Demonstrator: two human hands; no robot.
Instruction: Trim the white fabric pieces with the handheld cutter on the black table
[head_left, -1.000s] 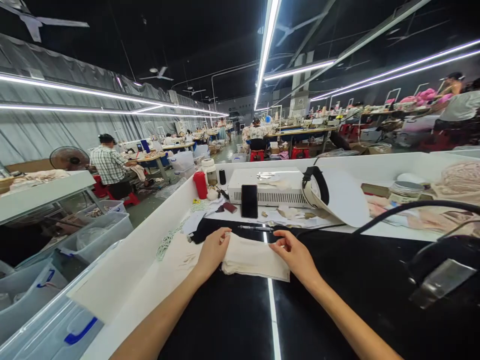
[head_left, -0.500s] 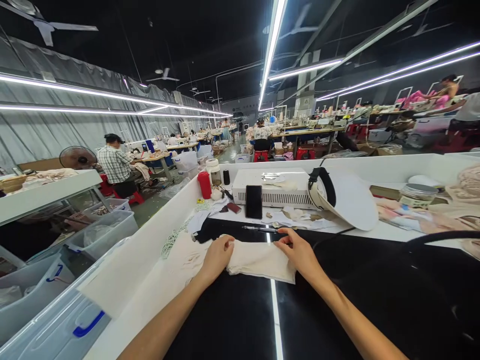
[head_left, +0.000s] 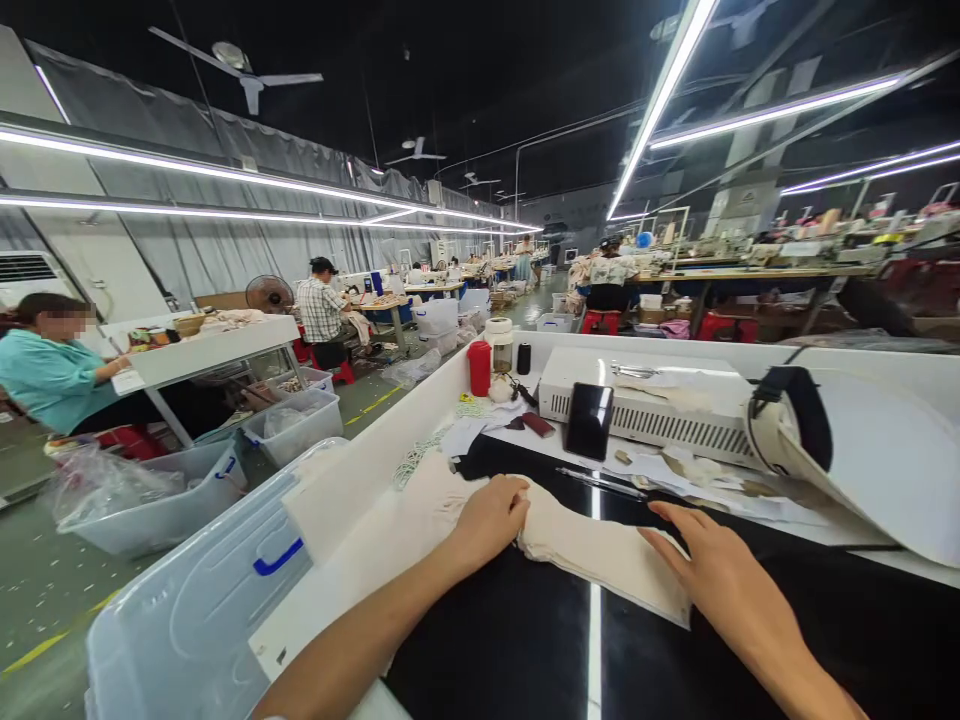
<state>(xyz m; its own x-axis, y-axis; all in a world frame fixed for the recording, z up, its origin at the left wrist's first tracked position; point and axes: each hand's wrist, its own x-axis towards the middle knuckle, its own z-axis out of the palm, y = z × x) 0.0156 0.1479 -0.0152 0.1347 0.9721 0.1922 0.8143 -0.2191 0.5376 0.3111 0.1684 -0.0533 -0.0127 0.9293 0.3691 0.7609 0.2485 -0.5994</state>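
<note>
A cream piece of fabric (head_left: 592, 540) lies in a folded strip on the black table surface (head_left: 510, 630). My left hand (head_left: 491, 518) is closed in a pinch on the strip's left end. My right hand (head_left: 731, 580) is open at the other end, thumb and fingers apart, with the thumb over the cloth's edge; whether it touches cannot be made out. More pale cloth (head_left: 431, 500) lies gathered left of my left hand. Just beyond the strip is a pen (head_left: 600, 482).
Behind the cloth are a phone (head_left: 588, 420), a white vented box (head_left: 645, 395), a white visor (head_left: 877, 450) and a red container (head_left: 478, 368). A low white wall (head_left: 375, 440) edges the table. Plastic bins (head_left: 202, 590) stand at left, where co-workers sit (head_left: 321, 305).
The view has turned left, so the table appears further right. My right hand's fingers have parted from the strip's right end, which they were pinching. My left hand keeps its grip.
</note>
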